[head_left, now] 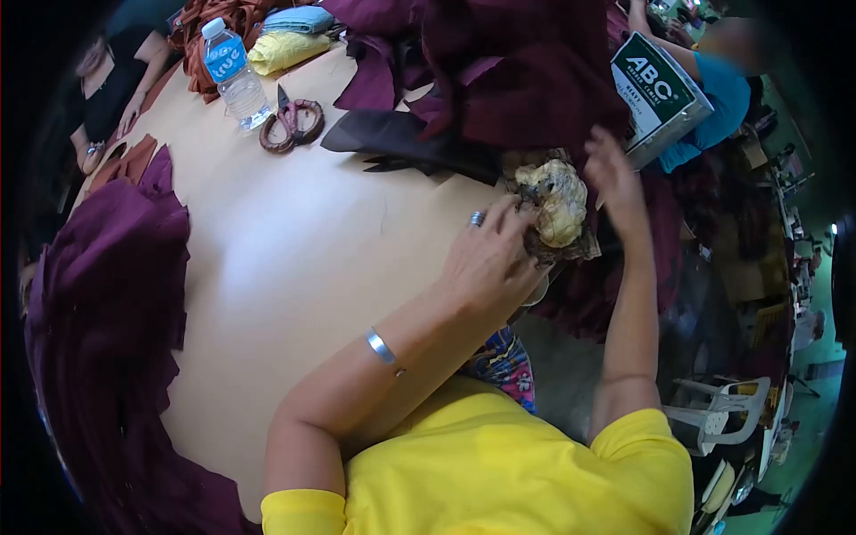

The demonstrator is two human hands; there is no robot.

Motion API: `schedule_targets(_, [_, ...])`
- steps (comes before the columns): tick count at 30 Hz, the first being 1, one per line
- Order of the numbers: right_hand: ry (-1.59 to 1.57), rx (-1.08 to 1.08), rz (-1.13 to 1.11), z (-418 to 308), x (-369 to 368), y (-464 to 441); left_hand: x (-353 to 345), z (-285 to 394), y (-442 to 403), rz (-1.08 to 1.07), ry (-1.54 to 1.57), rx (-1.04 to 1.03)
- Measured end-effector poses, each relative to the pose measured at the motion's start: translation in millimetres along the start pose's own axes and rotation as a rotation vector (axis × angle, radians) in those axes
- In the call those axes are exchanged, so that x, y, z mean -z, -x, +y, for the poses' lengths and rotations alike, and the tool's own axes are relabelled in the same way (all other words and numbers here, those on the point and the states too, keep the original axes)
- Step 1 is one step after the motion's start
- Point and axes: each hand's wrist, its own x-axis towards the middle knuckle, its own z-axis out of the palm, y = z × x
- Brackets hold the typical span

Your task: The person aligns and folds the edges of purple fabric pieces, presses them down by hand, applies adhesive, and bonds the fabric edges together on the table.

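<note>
- There it was, the pale lump (560, 203), sitting on a ragged dark pad (585, 247) at the right-hand end of the desk (312, 223)!
- The left hand (499, 239) was right in on it, fingers bent at the near left edge of lump and pad; whether they gripped or merely touched, I could not tell.
- Up on the other side came the right hand (613, 169), blurred, its fingers loosely spread and released, just beside the lump.
- Behind the hands hung a big fall of maroon cloth (535, 89), with a dark flat piece (392, 138) reaching out from beneath it across the desk.
- Close on the right stood the ABC tin (658, 102), tilted in view, near the right hand.
- Farther left lay the scissors (290, 114), beside an upright water bottle (234, 76) with a blue label.
- Past those sat a yellow bundle (287, 53), and down the far left side spread purple cloth (98, 321).
- And beyond the tin, a person in blue (713, 107) was there too!
</note>
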Motion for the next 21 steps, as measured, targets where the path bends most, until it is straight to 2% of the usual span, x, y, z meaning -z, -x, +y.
schedule_targets(2, [0.151, 0.117, -0.074, 8, -21, 33, -6, -24, -3, -0.036, 0.041, 0.086])
schedule_targets(3, [0.332, 0.223, -0.005, 12, -33, 41, -4, -25, -3, -0.013, 0.031, 0.074])
schedule_targets(5, [0.264, 0.189, 0.002, -1, -45, 43, -3, -23, 0, 0.032, 0.015, 0.054])
schedule_targets(8, [0.134, 0.285, -0.063, -7, -70, 29, 4, -20, 6, 0.103, -0.069, 0.026])
schedule_targets(11, [-0.381, 0.073, -0.26, -16, -83, 16, 9, -25, 11, 0.292, -0.096, 0.027])
schedule_targets(12, [-0.212, 0.15, -0.186, -24, -76, 6, 13, -27, 10, 0.337, -0.258, 0.023])
schedule_targets(13, [-0.042, 0.223, -0.113, -34, -63, -8, 17, -29, 8, 0.315, -0.282, 0.016])
schedule_targets(15, [0.367, 0.476, 0.408, -22, -51, -44, 20, -28, 1, 0.274, -0.322, 0.002])
schedule_targets(16, [0.444, 0.367, 0.479, -12, -50, -61, 17, -29, 0, 0.241, -0.319, 0.002])
schedule_targets(17, [0.465, 0.301, 0.434, 7, -53, -82, 15, -31, 0, 0.249, -0.299, -0.003])
schedule_targets(19, [0.926, 0.168, 0.265, 9, -62, -103, 11, -35, 0, 0.256, -0.258, -0.021])
schedule_targets(21, [0.824, 0.032, 0.014, -20, -50, -127, 10, -38, 0, 0.264, -0.256, -0.025])
